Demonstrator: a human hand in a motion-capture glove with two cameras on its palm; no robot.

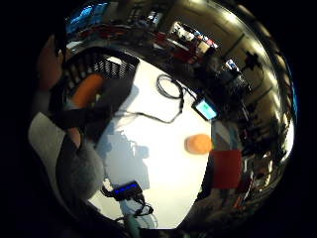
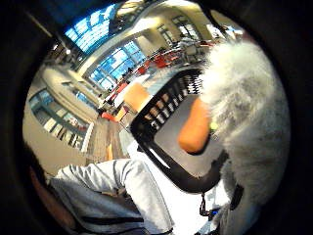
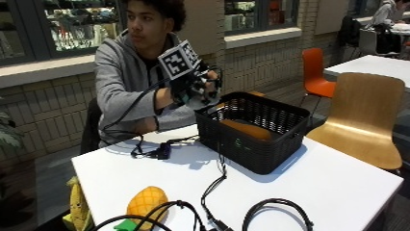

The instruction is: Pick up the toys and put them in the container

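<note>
My gloved right hand (image 3: 192,86) is raised over the left rim of the black mesh basket (image 3: 269,156), its fingers curled round a grey-white fluffy toy (image 2: 249,117) that fills much of the thumb side palm view. A long orange toy (image 3: 247,129) lies inside the basket (image 2: 161,147), and it also shows as the orange toy (image 2: 195,127) in that palm view. A yellow-orange pineapple toy (image 3: 146,202) lies on the white table (image 3: 333,183) near its front edge, and appears as the pineapple toy (image 1: 199,144) in the little finger side view. A yellow corn toy (image 3: 78,209) hangs at the table's left edge.
Black cables (image 3: 214,192) loop across the table's front, and a small black hub (image 3: 160,151) sits left of the basket. A wooden chair (image 3: 362,115) stands at the right side, an orange chair (image 3: 317,72) behind it. A small lit screen (image 1: 205,109) lies near a cable coil.
</note>
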